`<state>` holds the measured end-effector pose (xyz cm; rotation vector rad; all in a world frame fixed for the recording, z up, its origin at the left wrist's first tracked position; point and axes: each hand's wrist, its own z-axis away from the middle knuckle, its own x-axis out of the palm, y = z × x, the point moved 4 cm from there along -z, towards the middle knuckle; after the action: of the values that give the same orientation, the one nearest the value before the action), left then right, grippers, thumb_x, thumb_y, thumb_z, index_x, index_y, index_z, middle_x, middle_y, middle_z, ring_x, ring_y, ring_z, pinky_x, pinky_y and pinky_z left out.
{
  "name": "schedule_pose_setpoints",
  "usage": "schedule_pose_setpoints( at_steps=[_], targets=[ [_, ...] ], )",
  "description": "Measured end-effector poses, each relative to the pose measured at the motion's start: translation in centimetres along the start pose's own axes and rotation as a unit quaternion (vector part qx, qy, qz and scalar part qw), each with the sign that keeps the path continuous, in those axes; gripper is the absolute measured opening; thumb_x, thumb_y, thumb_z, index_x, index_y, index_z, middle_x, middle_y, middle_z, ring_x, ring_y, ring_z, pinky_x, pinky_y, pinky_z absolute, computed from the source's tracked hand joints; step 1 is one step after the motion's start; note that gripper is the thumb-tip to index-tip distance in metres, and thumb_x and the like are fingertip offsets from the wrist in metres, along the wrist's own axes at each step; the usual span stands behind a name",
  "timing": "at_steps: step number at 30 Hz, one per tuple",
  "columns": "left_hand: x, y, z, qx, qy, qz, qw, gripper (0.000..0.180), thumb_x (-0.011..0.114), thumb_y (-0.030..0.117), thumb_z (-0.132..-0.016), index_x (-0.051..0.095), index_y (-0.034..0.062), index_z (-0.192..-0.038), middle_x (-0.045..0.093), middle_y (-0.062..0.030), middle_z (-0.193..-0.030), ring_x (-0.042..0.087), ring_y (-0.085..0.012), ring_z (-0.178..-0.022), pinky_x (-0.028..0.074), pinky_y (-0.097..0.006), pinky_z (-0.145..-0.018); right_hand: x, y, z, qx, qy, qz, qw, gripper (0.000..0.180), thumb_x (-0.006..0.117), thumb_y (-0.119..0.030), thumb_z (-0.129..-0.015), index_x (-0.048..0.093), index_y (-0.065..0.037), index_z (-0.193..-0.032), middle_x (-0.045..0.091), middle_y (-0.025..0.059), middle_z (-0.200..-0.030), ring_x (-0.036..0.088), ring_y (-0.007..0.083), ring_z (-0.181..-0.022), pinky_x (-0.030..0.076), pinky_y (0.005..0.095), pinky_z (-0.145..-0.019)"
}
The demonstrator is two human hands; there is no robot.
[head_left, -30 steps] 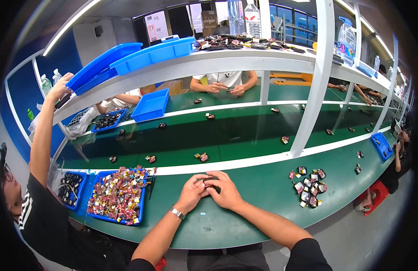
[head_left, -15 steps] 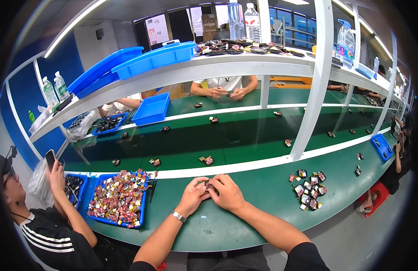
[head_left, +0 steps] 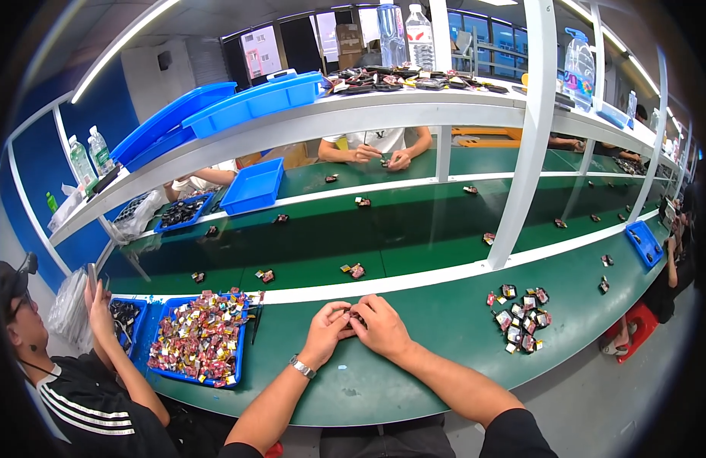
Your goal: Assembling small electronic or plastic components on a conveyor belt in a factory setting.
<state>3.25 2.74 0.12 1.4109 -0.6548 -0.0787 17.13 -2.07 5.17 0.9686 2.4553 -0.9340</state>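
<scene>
My left hand (head_left: 327,334) and my right hand (head_left: 383,330) meet above the green bench, fingertips closed together on a small dark and reddish part (head_left: 357,317). Most of that part is hidden by the fingers. To the left of my hands sits a blue tray (head_left: 243,347) heaped with small reddish pieces (head_left: 196,336) bearing yellow and white labels. A thin dark tool (head_left: 257,319) lies beside the tray's right side. On the right, a loose cluster of black parts (head_left: 523,320) with white, red and yellow faces rests on the bench (head_left: 429,320).
A white rail (head_left: 414,287) separates my bench from a dark green belt (head_left: 307,248) carrying scattered parts. A white post (head_left: 530,153) rises ahead to the right. At left, a person (head_left: 85,382) holds a phone (head_left: 92,281). Another person (head_left: 376,149) works across the belt.
My hands stay together in nearly the same place, with small finger shifts on the part. The person at left has turned the phone edge-on. The hands of the person across have shifted slightly.
</scene>
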Motion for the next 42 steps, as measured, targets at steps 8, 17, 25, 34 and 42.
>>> schedule_pose_setpoints(
  at_steps=[8, 17, 25, 34, 42],
  targets=[
    [-1.0, -0.9, -0.2, 0.047, 0.051, -0.099, 0.993, 0.021, 0.05, 0.005, -0.099, 0.052, -0.0013, -0.119, 0.066, -0.0078, -0.105, 0.063, -0.0106, -0.093, 0.055, -0.025, -0.076, 1.7, 2.1, 0.7, 0.176, -0.008, -0.213, 0.961, 0.016, 0.071, -0.001, -0.081, 0.064, 0.001, -0.094, 0.063, 0.0096, -0.093, 0.066, 0.0159, -0.071, 0.054, 0.0268, -0.063],
    [-0.3, -0.5, 0.0, 0.057, 0.014, -0.094, 0.994, 0.025, 0.053, -0.001, -0.095, 0.052, -0.0015, -0.12, 0.063, -0.0081, -0.11, 0.062, -0.0123, -0.099, 0.055, -0.026, -0.081, 1.5, 2.6, 0.5, 0.235, -0.022, -0.248, 0.94, 0.019, 0.072, -0.001, -0.08, 0.066, 0.001, -0.097, 0.066, 0.0072, -0.091, 0.064, 0.0113, -0.072, 0.054, 0.0244, -0.068],
    [0.1, -0.7, -0.3, 0.069, -0.024, -0.145, 0.987, 0.027, 0.051, -0.002, -0.095, 0.052, -0.001, -0.121, 0.064, -0.0076, -0.11, 0.061, -0.011, -0.098, 0.052, -0.025, -0.082, 1.4, 4.0, 0.5, 0.316, -0.107, -0.225, 0.915, 0.017, 0.074, -0.004, -0.079, 0.067, -0.002, -0.094, 0.069, 0.0056, -0.083, 0.064, 0.0121, -0.072, 0.054, 0.0271, -0.069],
    [-0.2, 0.4, -0.1, 0.054, 0.0, -0.049, 0.997, 0.042, 0.048, 0.0, -0.096, 0.036, 0.0005, -0.136, 0.05, -0.021, -0.134, 0.061, -0.0303, -0.113, 0.056, -0.043, -0.093, -1.4, 14.7, -5.5, 0.349, 0.001, -0.209, 0.913, 0.018, 0.077, -0.006, -0.078, 0.065, 0.0, -0.091, 0.069, 0.0075, -0.084, 0.065, 0.0124, -0.077, 0.053, 0.0257, -0.071],
    [-0.3, 0.5, 0.0, 0.025, -0.018, -0.055, 0.998, 0.036, 0.048, 0.0, -0.096, 0.044, -0.0023, -0.131, 0.057, -0.02, -0.126, 0.063, -0.0266, -0.107, 0.057, -0.039, -0.088, -3.0, 17.7, -5.8, 0.16, 0.083, 0.247, 0.952, 0.045, 0.08, -0.025, -0.072, 0.062, -0.002, -0.106, 0.061, 0.0167, -0.102, 0.059, 0.0341, -0.098, 0.048, 0.0425, -0.088]
  ],
)
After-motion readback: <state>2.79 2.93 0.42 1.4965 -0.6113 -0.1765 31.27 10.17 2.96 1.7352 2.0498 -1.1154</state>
